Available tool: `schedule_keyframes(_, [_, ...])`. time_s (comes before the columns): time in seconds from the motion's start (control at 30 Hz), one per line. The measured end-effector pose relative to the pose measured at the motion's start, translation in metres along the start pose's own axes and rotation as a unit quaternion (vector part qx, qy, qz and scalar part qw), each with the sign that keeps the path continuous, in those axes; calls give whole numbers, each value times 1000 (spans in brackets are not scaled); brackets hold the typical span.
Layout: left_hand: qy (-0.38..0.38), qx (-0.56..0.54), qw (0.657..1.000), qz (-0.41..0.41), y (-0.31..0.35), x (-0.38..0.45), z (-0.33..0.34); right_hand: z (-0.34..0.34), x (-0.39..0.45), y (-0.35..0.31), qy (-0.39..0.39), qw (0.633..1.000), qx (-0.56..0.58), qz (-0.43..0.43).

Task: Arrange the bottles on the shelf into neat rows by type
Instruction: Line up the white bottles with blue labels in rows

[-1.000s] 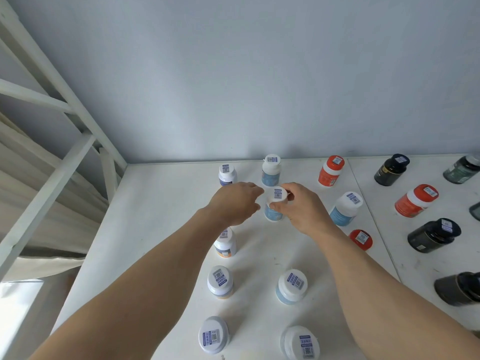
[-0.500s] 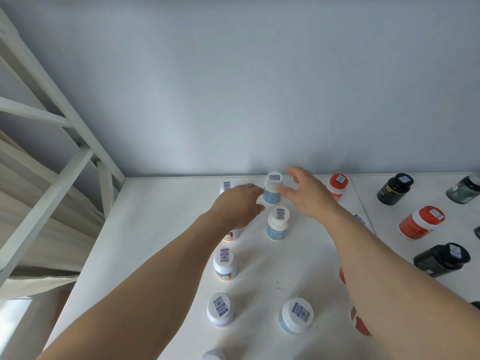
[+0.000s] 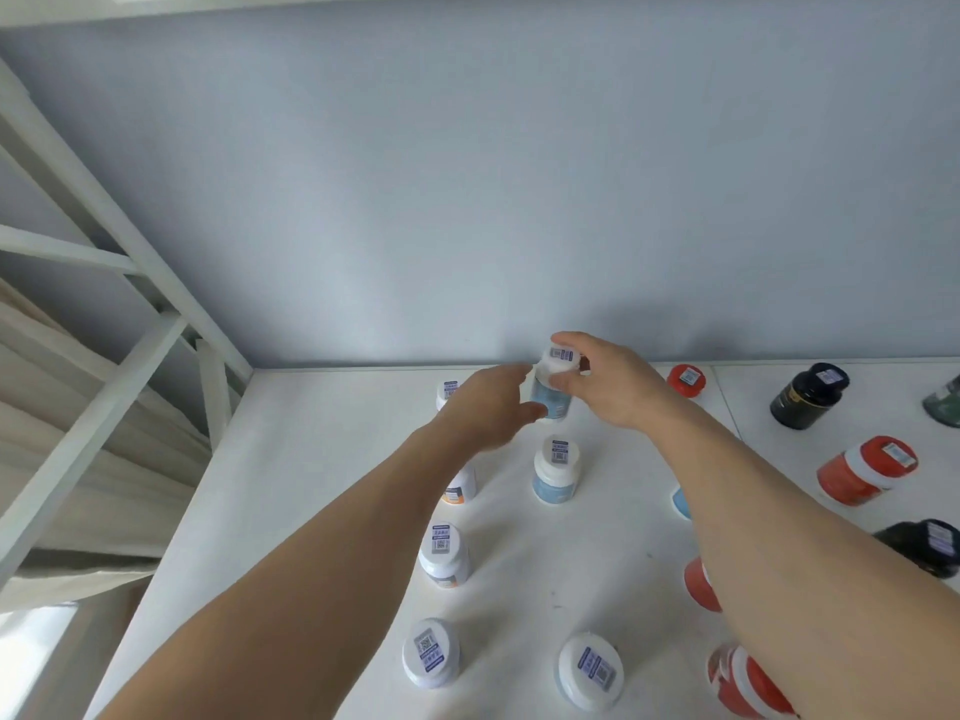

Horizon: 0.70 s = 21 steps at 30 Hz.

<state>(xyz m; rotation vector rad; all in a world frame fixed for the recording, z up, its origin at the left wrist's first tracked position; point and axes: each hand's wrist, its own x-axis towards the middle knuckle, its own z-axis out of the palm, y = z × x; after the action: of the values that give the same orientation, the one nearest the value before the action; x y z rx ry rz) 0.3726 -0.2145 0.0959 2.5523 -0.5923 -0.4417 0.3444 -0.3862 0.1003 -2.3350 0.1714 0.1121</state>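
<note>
White-capped bottles stand on the white shelf (image 3: 311, 459). My right hand (image 3: 613, 387) grips the cap of the rearmost blue-label bottle (image 3: 551, 400), close to the back wall. My left hand (image 3: 488, 410) reaches to that bottle's left side, thumb and forefinger spread and touching it. A second blue-label bottle (image 3: 556, 472) stands just in front, and a third (image 3: 589, 670) nearer me. Left of these runs a column of orange-label white bottles (image 3: 444, 556), partly hidden by my left arm. Red bottles (image 3: 865, 470) and dark bottles (image 3: 808, 394) are scattered on the right.
The grey wall rises directly behind the shelf. A white slanted frame (image 3: 104, 241) borders the left side. A seam (image 3: 727, 407) splits the shelf into two panels. My right forearm hides parts of a blue bottle (image 3: 680, 504) and red bottles (image 3: 701, 584).
My right hand let go of the second blue-label bottle, reached back and closed on the rearmost one's cap. My left hand moved forward to that bottle's side. The view has shifted toward the wall.
</note>
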Motion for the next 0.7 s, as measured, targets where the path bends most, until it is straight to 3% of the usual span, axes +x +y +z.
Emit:
schedule_keyframes(0.2, [-37,-221,974,2,-1,12,-13,-21,-4,-20,25,1000,-8,-5])
schedule_keyframes(0.3, [-64,-280,958,14,-5,12,-19,-23,-4,-25,42,999,-2,-12])
schedule_keyframes(0.7, [-96,-332,938,27,-10,16,-29,-27,-4,-35,59,998,-8,-20])
